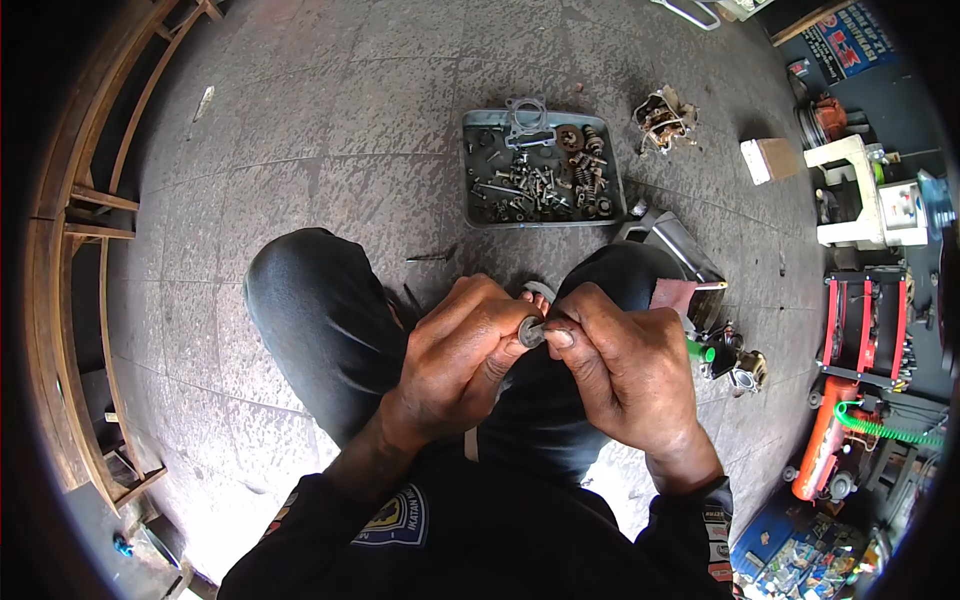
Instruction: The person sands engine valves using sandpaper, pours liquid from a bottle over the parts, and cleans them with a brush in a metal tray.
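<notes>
Indoors, a person in dark clothes crouches on a worn tiled floor (330, 115), with a wooden frame (125, 205) along the left side. Ahead of the knees, a shallow tray (470, 215) holds loose metal parts (535, 185). Above the lap, the left hand (455, 350) and right hand (635, 370) meet, fingers curled in, the left pinching a small round piece (531, 331) by thumb and fingertip, the right pinching at its side. A lone bolt (428, 259) lies on the floor near the left knee.
</notes>
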